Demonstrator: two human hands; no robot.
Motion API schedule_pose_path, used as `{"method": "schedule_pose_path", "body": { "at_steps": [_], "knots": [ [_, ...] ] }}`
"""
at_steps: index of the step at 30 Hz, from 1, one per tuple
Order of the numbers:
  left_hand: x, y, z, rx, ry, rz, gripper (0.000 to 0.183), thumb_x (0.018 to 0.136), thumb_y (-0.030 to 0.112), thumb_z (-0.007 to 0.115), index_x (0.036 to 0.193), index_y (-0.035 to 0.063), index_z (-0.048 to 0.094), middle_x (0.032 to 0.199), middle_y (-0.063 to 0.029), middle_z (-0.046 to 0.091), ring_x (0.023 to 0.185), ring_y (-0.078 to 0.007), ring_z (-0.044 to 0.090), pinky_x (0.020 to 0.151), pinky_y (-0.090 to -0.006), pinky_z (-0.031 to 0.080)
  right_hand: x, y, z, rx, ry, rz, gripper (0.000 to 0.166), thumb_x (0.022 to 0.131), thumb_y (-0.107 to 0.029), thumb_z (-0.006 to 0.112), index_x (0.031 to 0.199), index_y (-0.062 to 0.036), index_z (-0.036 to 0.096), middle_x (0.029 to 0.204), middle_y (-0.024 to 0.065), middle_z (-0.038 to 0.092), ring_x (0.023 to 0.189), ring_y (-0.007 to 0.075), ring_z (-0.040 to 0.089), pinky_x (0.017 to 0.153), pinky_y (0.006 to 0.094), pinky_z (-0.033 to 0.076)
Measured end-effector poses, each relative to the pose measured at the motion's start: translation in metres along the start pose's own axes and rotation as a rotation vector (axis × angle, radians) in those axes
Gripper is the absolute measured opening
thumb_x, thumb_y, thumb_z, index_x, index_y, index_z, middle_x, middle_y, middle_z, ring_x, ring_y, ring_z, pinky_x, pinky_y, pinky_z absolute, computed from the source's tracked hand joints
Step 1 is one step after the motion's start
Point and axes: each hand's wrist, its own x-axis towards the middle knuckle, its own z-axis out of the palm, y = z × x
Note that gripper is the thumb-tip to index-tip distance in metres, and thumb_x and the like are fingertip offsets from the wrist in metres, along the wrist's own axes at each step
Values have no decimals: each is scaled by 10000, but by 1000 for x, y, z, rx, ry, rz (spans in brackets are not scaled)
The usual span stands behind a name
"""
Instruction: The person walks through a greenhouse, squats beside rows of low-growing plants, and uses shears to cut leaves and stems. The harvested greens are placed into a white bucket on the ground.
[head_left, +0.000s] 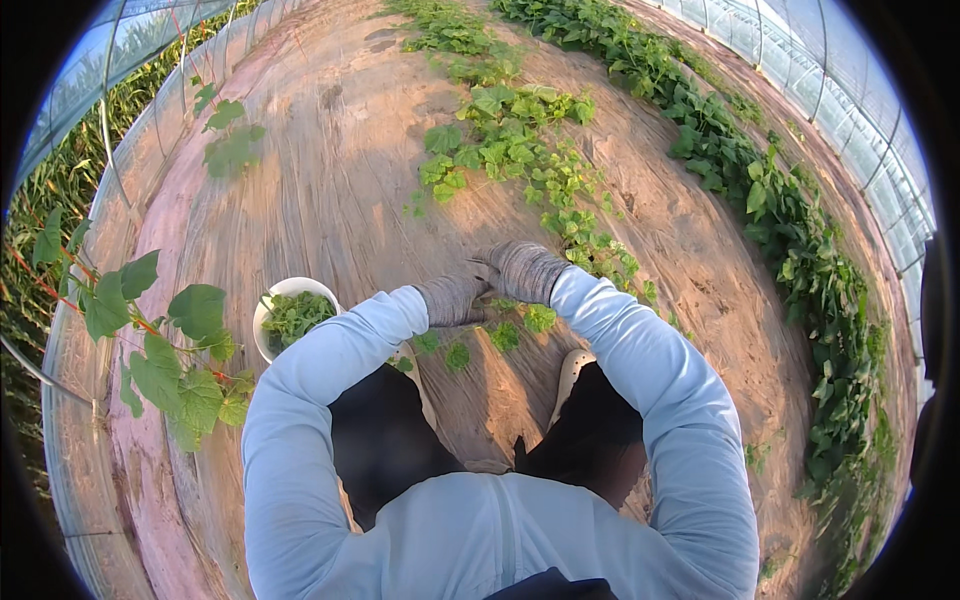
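Note:
My left hand and my right hand, both in grey knit gloves, meet in front of me just above a low leafy vine on the film-covered ground. Their fingertips overlap or nearly touch, and whatever may lie between them is hidden. Small lobed leaves show right below the gloves. To the left of my left forearm stands a white bucket with picked green leaves or shoots in it.
Climbing vines with large leaves hang on red strings at the left. A dense green crop row curves along the right. Plastic greenhouse walls on metal hoops border both sides. My pale clogs stand apart on the plastic film.

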Motion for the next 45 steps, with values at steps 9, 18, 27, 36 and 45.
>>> {"method": "schedule_pose_path", "body": {
  "at_steps": [9,18,27,36,45],
  "knots": [
    [-50,-68,9,98,-3,-271,546,866,350,574,1315,79,422,1147,-177,588,1006,-321,596,860,-381,462,-26,50,-4,18,281,171,376,842,-209,536,1202,-102,558,874,187,643,818,329,626,768,400,499],
    [-99,-74,2,184,-80,-523,588,850,408,580,1316,91,410,1090,-193,610,1035,-342,580,890,-401,443,-52,90,-2,-72,406,151,405,857,-285,553,1228,-121,548,1001,192,638,913,335,616,834,394,482],
    [-116,22,-5,183,-144,-490,597,876,407,564,1354,108,367,1186,-173,564,1083,-323,557,922,-409,440,-70,104,-15,294,395,384,410,884,-311,531,1240,-106,550,895,92,672,731,194,608,704,330,496],
    [-174,95,14,221,-75,-372,596,888,359,567,1393,154,325,1121,-178,585,1024,-320,588,900,-403,455,-91,121,-18,482,379,478,375,921,-260,525,1267,-114,532,808,-1,654,518,62,456,464,239,422],
    [-165,124,6,178,177,-110,540,871,385,576,1313,100,451,1054,-170,605,969,-324,598,867,-395,462,-180,116,-30,748,565,627,352,924,-278,538,1202,-64,569,856,0,631,546,47,407,497,213,356]
  ]
}}
